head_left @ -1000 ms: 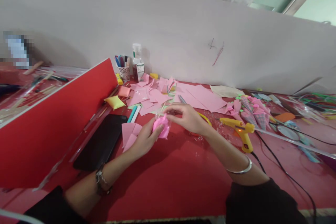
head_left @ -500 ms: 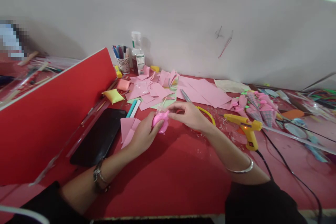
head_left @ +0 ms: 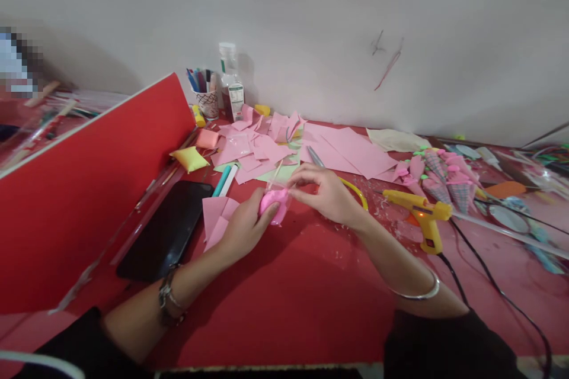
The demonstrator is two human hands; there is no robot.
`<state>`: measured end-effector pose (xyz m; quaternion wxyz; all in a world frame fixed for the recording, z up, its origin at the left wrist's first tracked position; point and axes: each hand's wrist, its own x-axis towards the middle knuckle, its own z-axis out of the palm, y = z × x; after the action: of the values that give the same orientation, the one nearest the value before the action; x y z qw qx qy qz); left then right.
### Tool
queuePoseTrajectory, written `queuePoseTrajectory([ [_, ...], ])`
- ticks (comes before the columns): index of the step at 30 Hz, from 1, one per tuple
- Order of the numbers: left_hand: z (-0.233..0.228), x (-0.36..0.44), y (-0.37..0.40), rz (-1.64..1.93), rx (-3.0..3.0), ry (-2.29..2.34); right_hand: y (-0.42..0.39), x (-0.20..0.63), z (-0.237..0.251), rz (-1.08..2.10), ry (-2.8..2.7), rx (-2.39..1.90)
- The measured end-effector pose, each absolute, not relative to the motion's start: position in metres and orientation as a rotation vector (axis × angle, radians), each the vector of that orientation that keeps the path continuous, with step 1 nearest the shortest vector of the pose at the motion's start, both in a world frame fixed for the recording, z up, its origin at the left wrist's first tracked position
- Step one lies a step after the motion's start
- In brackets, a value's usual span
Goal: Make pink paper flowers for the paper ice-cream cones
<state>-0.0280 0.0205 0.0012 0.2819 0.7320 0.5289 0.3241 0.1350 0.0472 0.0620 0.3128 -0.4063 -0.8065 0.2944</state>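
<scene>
Right hand (head_left: pixel 326 192) fingertips shifted slightly up over pink ball (head_left: pixel 273 204); left hand (head_left: pixel 242 231) grip unchanged.

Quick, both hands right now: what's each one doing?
Left hand: closed around the pink ball.
Right hand: fingertips pinching the top of the same pink ball.

The pink ball (head_left: pixel 274 204) is small, round and soft-looking, in bright pink. A thin clear wrap (head_left: pixel 279 191) covers it, and the wrap bunches up at the top, at about 12 o'clock on the ball. The ball sits just above the red surface (head_left: pixel 288 296), near its middle. A thin stick (head_left: pixel 276 174) pokes up from behind it, pointing to about 12 o'clock.
</scene>
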Motion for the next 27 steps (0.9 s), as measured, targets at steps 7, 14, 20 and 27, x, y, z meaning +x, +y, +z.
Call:
queuePoseTrajectory([
  [7, 0.003, -0.031, 0.023, 0.839, 1.921, 1.433, 0.051, 0.137, 0.059, 0.973, -2.132, -1.116],
  [14, 0.004, -0.03, 0.025, 0.84, 1.936, 1.334, 0.049, 0.13, 0.055, 1.01, -1.994, -1.111],
  [20, 0.005, -0.03, 0.025, 0.922, 1.934, 1.227, 0.05, 0.127, 0.053, 1.017, -1.904, -1.124],
  [27, 0.01, -0.03, 0.028, 1.036, 1.679, 1.087, 0.047, 0.129, 0.05, 0.975, -2.143, -1.044],
])
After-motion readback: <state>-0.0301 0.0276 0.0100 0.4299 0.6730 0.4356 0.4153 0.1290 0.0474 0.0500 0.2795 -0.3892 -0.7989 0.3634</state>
